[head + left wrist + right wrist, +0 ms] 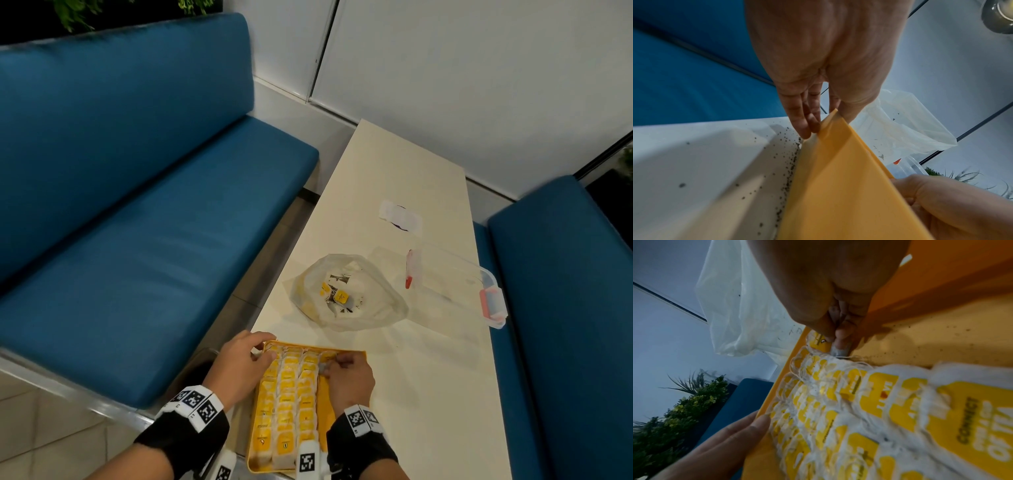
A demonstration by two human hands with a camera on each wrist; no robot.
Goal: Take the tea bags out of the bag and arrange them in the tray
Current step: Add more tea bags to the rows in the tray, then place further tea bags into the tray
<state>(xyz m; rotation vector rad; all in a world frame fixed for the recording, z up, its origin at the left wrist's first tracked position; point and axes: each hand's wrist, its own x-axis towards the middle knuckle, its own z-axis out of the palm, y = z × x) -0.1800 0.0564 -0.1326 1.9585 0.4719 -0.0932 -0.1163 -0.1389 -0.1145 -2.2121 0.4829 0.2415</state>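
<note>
— What's around me on the long white worktop?

— One crumpled clear plastic bag with a few yellow-tagged tea bags inside, one clear lidded box with red clasps beside it, and two blue upholstered benches.

— And my hands?

— My left hand grips the far left corner of the flat yellow plastic tray. My right hand pinches one tea bag in the fourth row; three rows lie full.

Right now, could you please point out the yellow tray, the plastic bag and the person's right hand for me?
yellow tray (346, 351): head view, on its far rim.
plastic bag (383, 301): head view, on its crumpled right side.
right hand (349, 380): head view, on the back of the hand over the tray.
</note>
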